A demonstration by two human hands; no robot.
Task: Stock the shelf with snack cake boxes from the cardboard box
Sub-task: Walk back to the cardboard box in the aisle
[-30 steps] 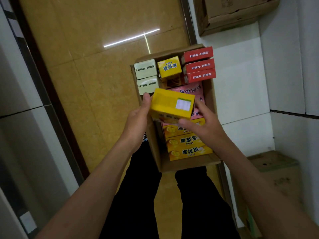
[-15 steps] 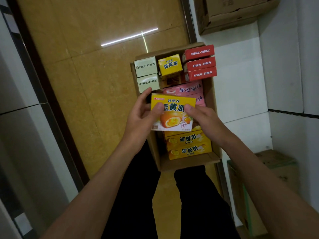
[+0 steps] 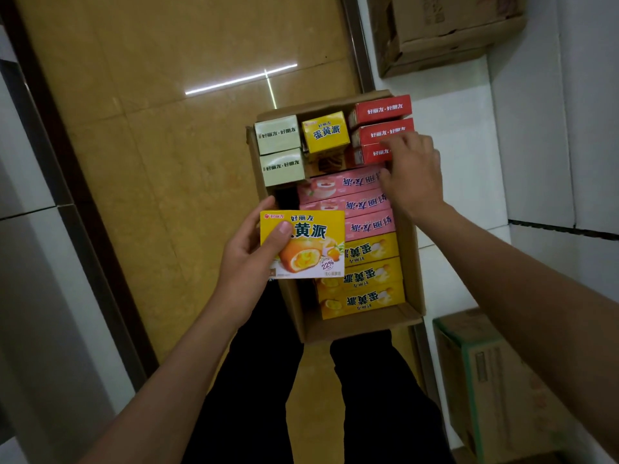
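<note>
Head view looks straight down past our black-trousered legs [image 3: 254, 390] onto a glossy tan tiled floor [image 3: 167, 162]. Nearest to us, our left hand [image 3: 248, 259] grasps a flat yellow snack cake box with a cut cake pictured on its face [image 3: 310, 249]; the thumb lies across the printed front and the fingers wrap behind the left edge. We hold that box face up over the near left corner of the open brown cardboard box [image 3: 413, 262], apart from the packs inside.

Inside the cardboard box, the closest row is a stack of three yellow snack cake boxes lying on edge [image 3: 368, 279], their print upside down to us. Just beyond them sit three pink snack cake boxes [image 3: 348, 202], also on edge and touching one another. Our right hand [image 3: 413, 172] reaches over the right side of the box with its fingers curled; the fingertips rest at the lowest of the three red snack cake boxes [image 3: 382, 128] and the thumb lies against the farthest pink one. We cannot tell whether it actually grips any box.

At the far end stand a small yellow upright carton [image 3: 325, 132] in the middle and two pale cream cartons [image 3: 279, 149] on the left.

To our right, a green-trimmed cardboard carton [image 3: 495, 380] sits low beside white shelf panels [image 3: 469, 145], and another brown carton [image 3: 445, 31] rests farther up.
</note>
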